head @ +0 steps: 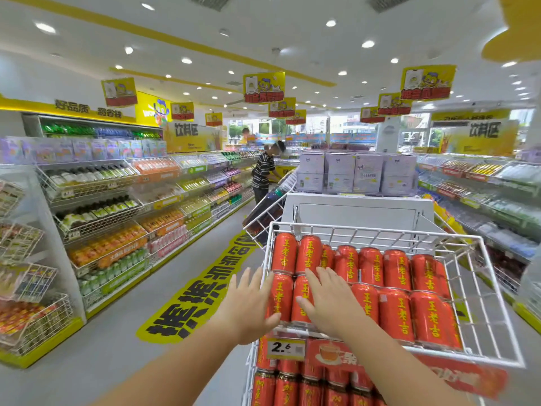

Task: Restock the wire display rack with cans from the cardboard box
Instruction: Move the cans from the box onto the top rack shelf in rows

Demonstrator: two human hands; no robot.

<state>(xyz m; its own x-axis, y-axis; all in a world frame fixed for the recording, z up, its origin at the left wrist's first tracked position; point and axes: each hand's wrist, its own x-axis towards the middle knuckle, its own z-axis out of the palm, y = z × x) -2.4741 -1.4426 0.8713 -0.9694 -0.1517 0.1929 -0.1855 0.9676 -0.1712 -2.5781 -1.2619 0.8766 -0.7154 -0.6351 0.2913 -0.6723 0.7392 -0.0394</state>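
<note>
A white wire display rack point(483, 306) stands before me, its top basket holding several red cans point(395, 312) with yellow characters, laid in two rows. My left hand point(248, 306) is spread flat with fingers apart at the basket's left wire wall, beside the leftmost can. My right hand point(328, 303) lies open on top of the front-left cans, palm down. Neither hand grips a can. A lower tier holds more red cans point(292, 385) behind a price tag point(285, 347) reading 2.6. No cardboard box is in view.
Drink shelves point(117, 218) line the aisle on the left, more shelves point(483, 194) on the right. A person in a striped shirt point(263, 171) stands farther down the aisle. Stacked pale cartons point(354, 174) sit behind the rack. A yellow floor sticker point(199, 294) lies left.
</note>
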